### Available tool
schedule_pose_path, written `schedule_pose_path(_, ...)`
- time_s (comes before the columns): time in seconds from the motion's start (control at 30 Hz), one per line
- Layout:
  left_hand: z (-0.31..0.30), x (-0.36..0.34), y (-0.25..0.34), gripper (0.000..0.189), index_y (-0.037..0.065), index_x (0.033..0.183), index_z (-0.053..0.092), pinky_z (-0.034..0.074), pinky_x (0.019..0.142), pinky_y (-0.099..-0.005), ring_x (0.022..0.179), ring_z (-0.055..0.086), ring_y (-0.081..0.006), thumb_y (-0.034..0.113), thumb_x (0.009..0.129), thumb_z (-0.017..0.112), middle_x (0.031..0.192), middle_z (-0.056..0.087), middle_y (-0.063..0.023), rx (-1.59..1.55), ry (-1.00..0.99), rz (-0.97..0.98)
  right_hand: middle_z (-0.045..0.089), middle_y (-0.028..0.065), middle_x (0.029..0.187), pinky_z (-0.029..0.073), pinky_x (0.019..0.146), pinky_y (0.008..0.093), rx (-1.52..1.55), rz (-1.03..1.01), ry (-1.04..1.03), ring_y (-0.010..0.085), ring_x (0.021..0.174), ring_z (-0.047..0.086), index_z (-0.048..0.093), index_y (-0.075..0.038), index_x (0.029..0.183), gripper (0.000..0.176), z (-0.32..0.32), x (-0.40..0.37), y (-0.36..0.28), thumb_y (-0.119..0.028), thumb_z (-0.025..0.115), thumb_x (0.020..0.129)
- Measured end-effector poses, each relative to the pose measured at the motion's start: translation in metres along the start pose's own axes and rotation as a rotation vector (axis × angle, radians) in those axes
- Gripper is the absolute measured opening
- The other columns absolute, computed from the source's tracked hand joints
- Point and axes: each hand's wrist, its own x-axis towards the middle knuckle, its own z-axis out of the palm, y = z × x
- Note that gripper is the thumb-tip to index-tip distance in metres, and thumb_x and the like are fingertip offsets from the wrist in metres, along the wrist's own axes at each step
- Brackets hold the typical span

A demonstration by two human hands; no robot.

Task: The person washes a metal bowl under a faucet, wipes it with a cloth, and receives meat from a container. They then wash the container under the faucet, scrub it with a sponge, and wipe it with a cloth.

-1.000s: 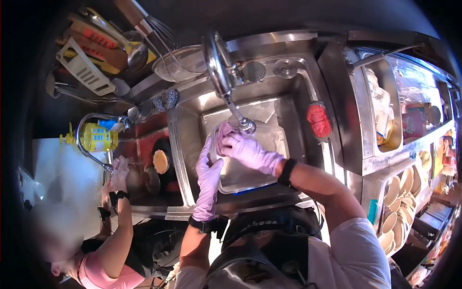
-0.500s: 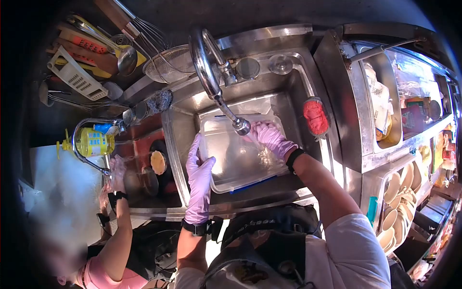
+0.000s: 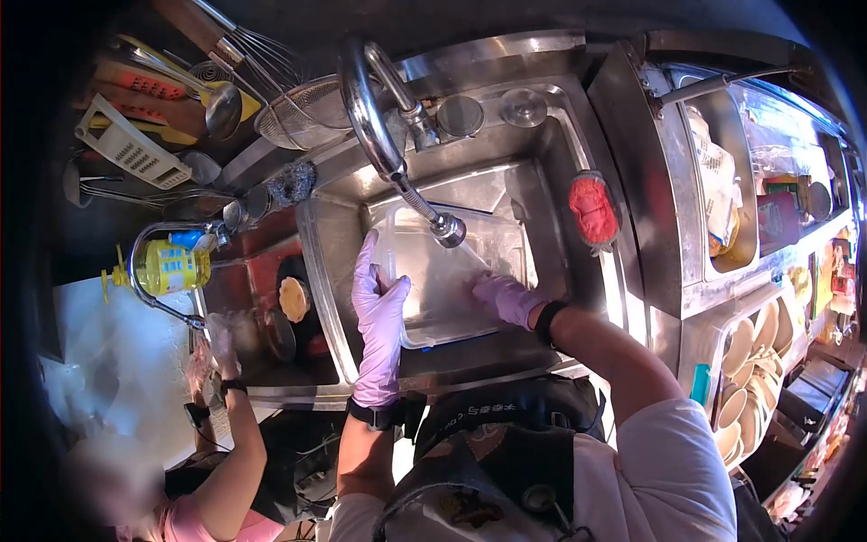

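Observation:
A clear plastic container [image 3: 442, 312] lies tilted in the steel sink [image 3: 551, 172], under the spout of the tap [image 3: 449, 230]. At its left wall is my left hand [image 3: 377, 303] in a pink-purple glove, gripping the rim with the thumb inside and the fingers outside. My right hand [image 3: 508, 300], gloved alike, is inside the container near its right end. Its fingers are curled and slightly blurred; whatever they may hold is hidden. Water appears to run from the spout toward the right hand.
A red scrubbing pad [image 3: 593, 210] rests on the sink's right rim, a steel scourer [image 3: 292, 183] on the left. A co-worker's hands [image 3: 217, 348] are under a second tap [image 3: 153, 289]. Stacked bowls [image 3: 750, 370] stand at right; whisks and a grater [image 3: 135, 154] hang upper left.
My right hand has moved down and toward the container's middle, its fingers now curled. The container has turned slightly. My left hand keeps its hold; the view has shifted a little.

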Motion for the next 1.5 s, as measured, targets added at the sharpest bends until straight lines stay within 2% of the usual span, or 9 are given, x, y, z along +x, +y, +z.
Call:
schedule_pose_path(0.07, -0.002, -0.001, -0.001, 0.074, 0.007, 0.137, 0.041, 0.03, 0.058, -0.0147, 0.061, 0.03, -0.0012, -0.016, 0.069, 0.054, 0.073, 0.035, 0.0088, 0.001, 0.004, 0.012, 0.061, 0.0046, 0.081, 0.046, 0.069, 0.0313, -0.345, -0.353, -0.062, 0.0218, 0.075, 0.058, 0.06, -0.006, 0.093, 0.017, 0.005, -0.004, -0.006, -0.008, 0.055, 0.077)
schedule_pose_path(0.17, -0.009, -0.003, -0.013, 0.07, 0.005, 0.137, 0.041, 0.039, 0.065, -0.0162, 0.069, 0.042, -0.0027, -0.016, 0.071, 0.055, 0.084, 0.046, 0.0057, -0.007, 0.037, 0.038, 0.056, 0.0011, 0.079, 0.044, 0.068, 0.0279, 0.5, -0.296, -0.27, 0.0146, 0.074, 0.052, 0.056, -0.005, 0.094, 0.018, 0.004, 0.003, -0.05, -0.004, 0.055, 0.076)
schedule_pose_path(0.4, -0.013, -0.015, -0.023, 0.067, 0.004, 0.136, 0.04, 0.042, 0.093, -0.025, 0.114, 0.05, -0.0147, -0.015, 0.074, 0.056, 0.135, 0.046, -0.0071, -0.024, 0.005, -0.041, 0.061, 0.0075, 0.101, 0.046, 0.081, 0.0278, 0.929, -0.22, -0.36, 0.0157, 0.095, 0.057, 0.054, -0.008, 0.114, 0.029, -0.037, -0.002, -0.188, -0.013, 0.055, 0.086)
schedule_pose_path(0.5, -0.012, -0.02, -0.012, 0.068, 0.003, 0.136, 0.039, 0.042, 0.093, -0.0245, 0.117, 0.048, -0.0147, -0.016, 0.073, 0.055, 0.137, 0.044, -0.0073, -0.049, 0.0, -0.017, 0.06, 0.0059, 0.109, 0.045, 0.086, 0.0268, 0.411, -0.272, -0.111, 0.0149, 0.1, 0.057, 0.053, -0.007, 0.114, 0.023, -0.043, 0.02, -0.153, -0.014, 0.047, 0.094)
schedule_pose_path(0.6, -0.022, -0.02, -0.018, 0.069, 0.003, 0.137, 0.039, 0.041, 0.093, -0.0242, 0.12, 0.046, -0.0152, -0.017, 0.072, 0.053, 0.139, 0.042, -0.0078, -0.083, 0.019, -0.072, 0.059, 0.0041, 0.109, 0.047, 0.081, 0.0263, 1.563, 0.156, -0.25, 0.0133, 0.1, 0.057, 0.054, -0.007, 0.112, 0.023, -0.044, 0.032, -0.12, -0.02, 0.043, 0.096)
schedule_pose_path(0.73, -0.012, -0.021, 0.008, 0.07, 0.002, 0.137, 0.038, 0.042, 0.091, -0.0233, 0.121, 0.045, -0.0152, -0.017, 0.071, 0.053, 0.139, 0.042, -0.0083, -0.107, -0.017, -0.062, 0.061, 0.0165, 0.091, 0.05, 0.074, 0.0334, -0.186, 0.179, -0.089, 0.0293, 0.084, 0.061, 0.049, -0.004, 0.121, 0.038, -0.1, 0.008, -0.126, -0.011, 0.055, 0.085)
schedule_pose_path(0.83, -0.009, -0.018, 0.013, 0.07, 0.002, 0.137, 0.038, 0.042, 0.088, -0.022, 0.118, 0.047, -0.0133, -0.017, 0.071, 0.053, 0.139, 0.042, -0.0075, -0.028, 0.002, -0.039, 0.061, 0.0145, 0.093, 0.049, 0.074, 0.0329, -0.669, -0.077, 0.067, 0.0282, 0.085, 0.061, 0.048, -0.003, 0.118, 0.036, -0.076, 0.007, -0.072, -0.013, 0.054, 0.084)
schedule_pose_path(1.3, -0.009, 0.025, -0.051, 0.066, 0.004, 0.133, 0.043, 0.043, 0.09, -0.0246, 0.11, 0.052, -0.0144, -0.017, 0.072, 0.054, 0.129, 0.05, -0.0067, 0.162, -0.027, 0.098, 0.062, 0.0104, 0.096, 0.043, 0.082, 0.0311, 0.537, -0.173, -0.45, 0.0188, 0.09, 0.057, 0.056, -0.003, 0.102, 0.028, -0.06, -0.044, -0.118, -0.023, 0.06, 0.083)
schedule_pose_path(1.5, -0.009, 0.03, -0.05, 0.06, 0.006, 0.131, 0.046, 0.045, 0.084, -0.0252, 0.1, 0.056, -0.0151, -0.011, 0.075, 0.057, 0.117, 0.056, -0.0066, 0.054, -0.018, -0.028, 0.059, 0.0161, 0.089, 0.044, 0.078, 0.0443, -0.165, -0.674, -0.136, 0.0351, 0.088, 0.056, 0.057, -0.003, 0.099, 0.033, -0.072, -0.052, -0.141, -0.015, 0.067, 0.07)
